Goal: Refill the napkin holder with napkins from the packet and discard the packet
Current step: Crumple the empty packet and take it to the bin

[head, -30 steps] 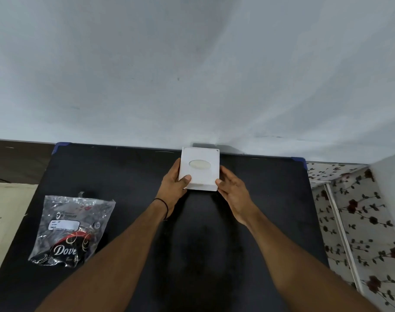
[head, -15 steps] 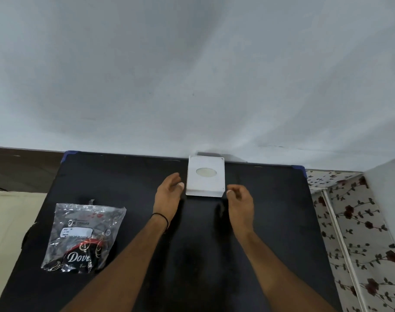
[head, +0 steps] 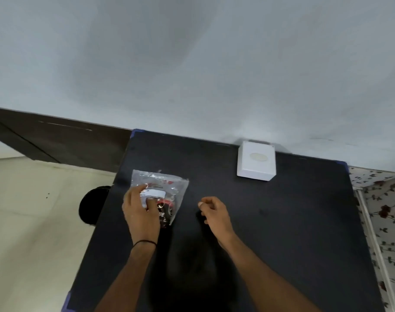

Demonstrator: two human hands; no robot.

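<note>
From the head view, the left hand (head: 140,210) lay on the packet (head: 167,188), its fingers (head: 137,191) spread over the near-left part of the clear plastic and the thumb pressed onto the middle; whether it actually gripped the packet could not be told. The packet rested flat on the black worktop (head: 282,221), well to the left of the napkin holder (head: 256,162). The white napkin holder stood at the worktop's far edge against the wall (head: 192,64), touched by neither hand. The right hand (head: 214,213) hovered nearer than the napkin holder and to its left, fingers loosely curled inward and holding nothing, apart from the packet.
</note>
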